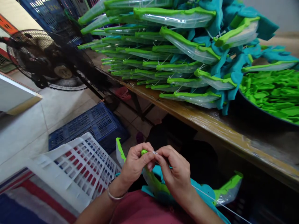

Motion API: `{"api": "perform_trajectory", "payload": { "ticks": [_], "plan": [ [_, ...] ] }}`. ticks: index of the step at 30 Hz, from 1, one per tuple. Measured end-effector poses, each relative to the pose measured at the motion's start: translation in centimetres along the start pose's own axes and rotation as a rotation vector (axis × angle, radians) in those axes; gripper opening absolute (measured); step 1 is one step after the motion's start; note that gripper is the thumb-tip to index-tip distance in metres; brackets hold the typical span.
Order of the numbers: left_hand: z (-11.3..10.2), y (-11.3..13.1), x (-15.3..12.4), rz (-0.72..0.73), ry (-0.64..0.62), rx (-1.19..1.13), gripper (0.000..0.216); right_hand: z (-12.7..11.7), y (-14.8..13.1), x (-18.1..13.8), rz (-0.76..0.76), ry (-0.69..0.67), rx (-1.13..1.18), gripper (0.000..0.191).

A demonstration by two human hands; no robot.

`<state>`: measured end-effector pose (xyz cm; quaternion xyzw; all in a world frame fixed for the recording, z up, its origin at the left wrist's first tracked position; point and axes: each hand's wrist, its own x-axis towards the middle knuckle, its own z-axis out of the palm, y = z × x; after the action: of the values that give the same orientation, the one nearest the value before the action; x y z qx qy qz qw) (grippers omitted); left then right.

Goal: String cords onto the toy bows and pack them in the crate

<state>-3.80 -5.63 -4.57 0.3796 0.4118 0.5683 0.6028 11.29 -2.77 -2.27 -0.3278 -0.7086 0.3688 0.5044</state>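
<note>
My left hand (137,161) is closed on the green tip of a green-edged clear plastic piece (150,180), close to my lap. My right hand (174,169) pinches a thin white string (155,152) right beside the left fingertips, where the two hands almost meet. Teal material (203,191) joined to the piece lies across my lap, partly covered by my hands and forearms. Another green-edged clear arm (229,189) sticks out to the right, and one more (120,151) rises left of my left hand. A length of white string runs from under my right wrist to the lower right.
A wooden table (198,121) bears a tall stack of similar green-and-teal pieces (187,81). At its right stands a dark basin (263,110) full of flat green parts (275,93). A white basket (81,168), blue crate (84,124) and black fan (53,62) stand left.
</note>
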Motion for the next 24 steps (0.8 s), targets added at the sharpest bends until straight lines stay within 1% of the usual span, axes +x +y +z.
{"api": "perform_trajectory", "payload": {
  "ticks": [3,4,7,9,11,14,16,19,24],
  "plan": [
    [0.08,0.09,-0.06,0.004,0.000,-0.003,0.027,-0.15,-0.06,0.08,-0.004,-0.007,0.021,0.016],
    [0.09,0.11,-0.08,0.005,-0.001,0.003,0.027,-0.18,0.01,0.03,0.026,-0.013,0.049,0.016],
    [0.14,0.20,-0.13,0.012,-0.004,0.017,0.030,-0.19,0.38,-0.27,0.179,-0.044,0.165,0.015],
    [0.21,0.26,-0.19,0.009,-0.003,0.010,0.030,-0.15,0.59,-0.39,0.221,-0.061,0.199,0.017],
    [0.31,0.29,-0.25,0.002,0.005,0.002,0.029,-0.12,0.66,-0.33,0.145,-0.065,0.153,0.017],
    [0.47,0.27,-0.26,-0.020,0.041,0.015,0.033,-0.16,0.59,-0.08,-0.030,-0.064,0.031,0.016],
    [0.57,0.23,-0.19,-0.047,0.067,0.024,0.036,-0.22,0.54,-0.01,-0.096,-0.077,-0.008,0.016],
    [0.69,0.19,-0.01,-0.071,0.071,0.022,0.040,-0.34,0.53,-0.17,-0.128,-0.081,-0.027,0.016],
    [0.55,0.08,0.07,-0.100,0.024,0.032,0.043,-0.62,0.36,-0.30,-0.121,0.000,-0.059,0.016]
  ]
}}
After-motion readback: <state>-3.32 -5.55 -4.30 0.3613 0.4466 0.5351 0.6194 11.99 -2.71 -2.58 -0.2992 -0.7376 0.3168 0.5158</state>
